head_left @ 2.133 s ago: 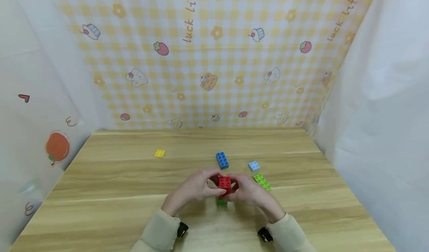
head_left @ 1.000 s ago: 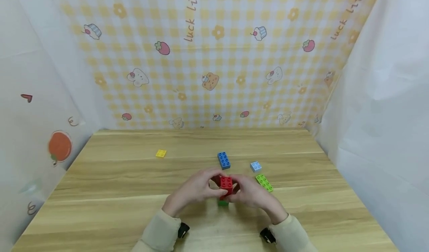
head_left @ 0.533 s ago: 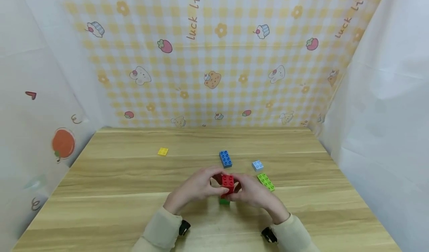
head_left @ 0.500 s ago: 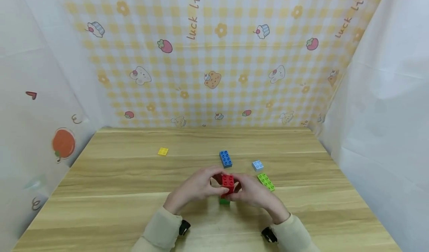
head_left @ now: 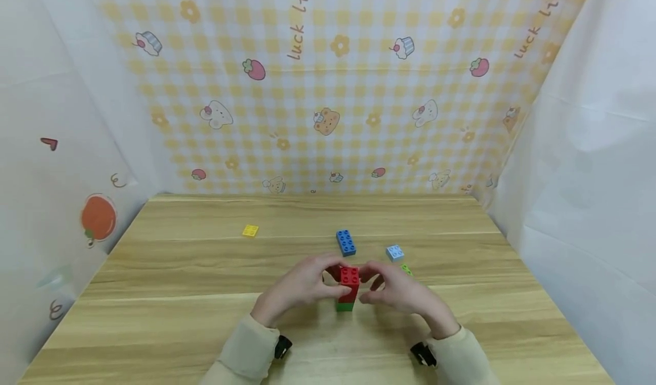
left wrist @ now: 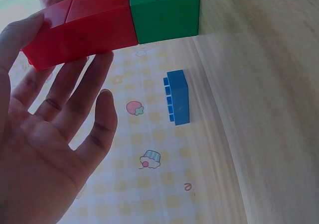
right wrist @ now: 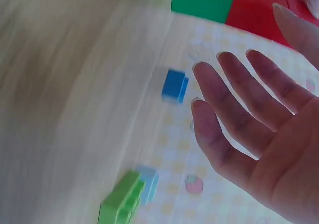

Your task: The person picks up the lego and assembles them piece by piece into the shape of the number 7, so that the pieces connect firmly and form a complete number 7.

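Observation:
Red bricks (head_left: 350, 285) are stacked on a green brick (head_left: 345, 306), forming an upright tower on the table. My left hand (head_left: 302, 285) pinches the red part from the left, thumb in front and fingers behind. The left wrist view shows that hand (left wrist: 60, 119) on the red bricks (left wrist: 84, 27), with the green brick (left wrist: 164, 12) below its grip. My right hand (head_left: 402, 291) stands just right of the tower, its fingers relaxed and apart with nothing between them. In the right wrist view this hand (right wrist: 264, 119) appears beside the red bricks (right wrist: 259, 10).
Behind the hands lie a blue brick (head_left: 345, 242) and a light blue brick (head_left: 394, 253). A light green brick (head_left: 406, 269) is partly hidden by my right hand. A thin yellow brick (head_left: 250, 230) lies further left. A patterned cloth (head_left: 287, 94) hangs at the table's back edge.
My right hand has let go of the tower and moved a little to the right, now covering much of the light green brick. My left hand keeps its grip. The head view has shifted slightly.

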`<action>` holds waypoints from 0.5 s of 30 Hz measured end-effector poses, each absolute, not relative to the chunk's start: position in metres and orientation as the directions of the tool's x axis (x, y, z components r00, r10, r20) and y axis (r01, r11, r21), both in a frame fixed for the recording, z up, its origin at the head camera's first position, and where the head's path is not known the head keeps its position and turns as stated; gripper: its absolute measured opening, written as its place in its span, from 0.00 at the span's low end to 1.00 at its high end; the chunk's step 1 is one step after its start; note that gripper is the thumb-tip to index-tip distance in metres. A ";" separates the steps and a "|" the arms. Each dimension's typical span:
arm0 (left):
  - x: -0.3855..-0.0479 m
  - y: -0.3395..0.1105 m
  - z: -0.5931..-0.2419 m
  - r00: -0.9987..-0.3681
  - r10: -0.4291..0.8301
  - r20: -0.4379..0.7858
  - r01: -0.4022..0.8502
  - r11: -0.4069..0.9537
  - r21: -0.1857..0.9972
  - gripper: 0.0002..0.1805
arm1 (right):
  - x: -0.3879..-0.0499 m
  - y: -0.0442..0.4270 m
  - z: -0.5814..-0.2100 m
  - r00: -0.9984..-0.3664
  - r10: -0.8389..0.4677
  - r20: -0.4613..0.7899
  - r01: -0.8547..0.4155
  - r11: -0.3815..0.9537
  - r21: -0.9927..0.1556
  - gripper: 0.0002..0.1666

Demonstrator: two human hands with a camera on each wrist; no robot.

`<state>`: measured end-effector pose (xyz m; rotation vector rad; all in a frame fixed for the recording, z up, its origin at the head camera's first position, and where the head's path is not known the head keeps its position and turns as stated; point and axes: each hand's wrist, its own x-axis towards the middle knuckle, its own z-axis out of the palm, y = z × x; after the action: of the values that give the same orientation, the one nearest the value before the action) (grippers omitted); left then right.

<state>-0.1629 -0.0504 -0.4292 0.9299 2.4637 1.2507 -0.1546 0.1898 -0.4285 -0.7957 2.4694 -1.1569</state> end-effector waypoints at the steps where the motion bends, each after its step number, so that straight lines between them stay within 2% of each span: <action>1: -0.163 -0.051 -0.429 -0.777 0.626 0.074 0.430 0.441 0.787 0.15 | -0.155 0.193 -0.428 -0.803 -0.594 -0.038 -0.350 0.524 -0.777 0.21; 8: -0.166 -0.052 -0.426 -0.781 0.620 0.070 0.443 0.472 0.762 0.16 | -0.158 0.219 -0.432 -0.826 -0.563 -0.034 -0.352 0.561 -0.750 0.26; 15: -0.165 -0.049 -0.430 -0.771 0.633 0.064 0.432 0.448 0.783 0.17 | -0.157 0.230 -0.433 -0.855 -0.518 -0.003 -0.361 0.601 -0.713 0.26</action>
<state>-0.1648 -0.0489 -0.4301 0.9243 2.4616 1.2263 -0.1571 0.2304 -0.4333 -0.7291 2.6183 -1.0958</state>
